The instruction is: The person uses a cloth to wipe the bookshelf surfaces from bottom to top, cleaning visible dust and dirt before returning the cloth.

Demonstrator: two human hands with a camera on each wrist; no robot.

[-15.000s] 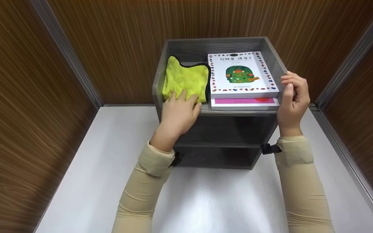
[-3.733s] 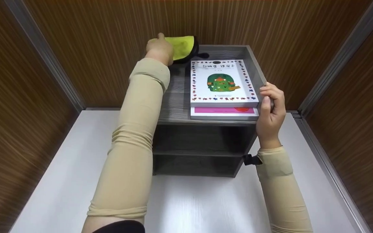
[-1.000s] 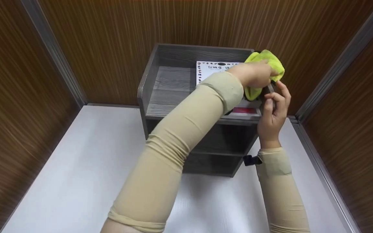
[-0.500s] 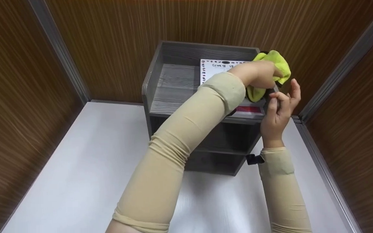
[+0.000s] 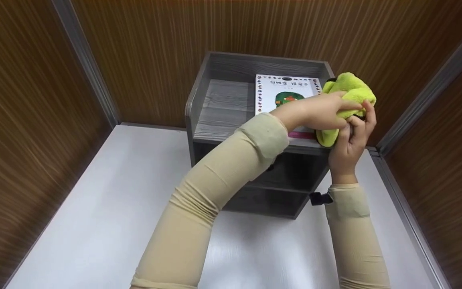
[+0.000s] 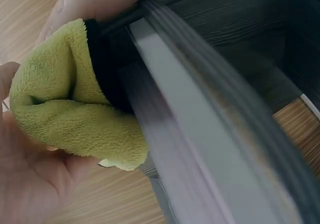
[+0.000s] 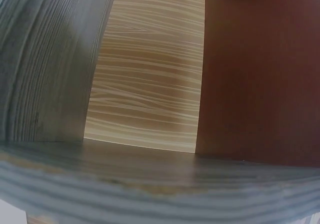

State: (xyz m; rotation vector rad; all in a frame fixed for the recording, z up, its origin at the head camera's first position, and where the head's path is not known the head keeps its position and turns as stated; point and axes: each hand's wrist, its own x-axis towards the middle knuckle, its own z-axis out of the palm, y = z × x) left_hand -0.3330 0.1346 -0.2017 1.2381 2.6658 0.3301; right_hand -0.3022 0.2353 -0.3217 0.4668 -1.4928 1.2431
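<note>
My left hand [image 5: 320,111] holds a folded yellow-green cleaning cloth [image 5: 353,90] with black edging. The cloth lies over the right side panel of a grey wood-grain shelf unit [image 5: 267,63]. Just in front, my right hand [image 5: 346,148] grips that panel with curled fingers, and a raised fingertip meets the cloth. On the unit's top level sits a white picture book [image 5: 266,86], partly behind the left forearm; a pink-covered book [image 5: 302,135] lies beneath it. In the left wrist view the cloth [image 6: 75,83] is bunched against the left palm, beside blurred book edges.
Two lower compartments [image 5: 291,172] of the unit face me, partly hidden by the left sleeve. The unit stands on a white surface [image 5: 134,180]. Brown wood-grain walls [image 5: 155,60] close in the back and both sides.
The cloth first lay left of the books, then went to the unit's back left corner, then to the right panel. In the last second it has slid forward along that panel.
</note>
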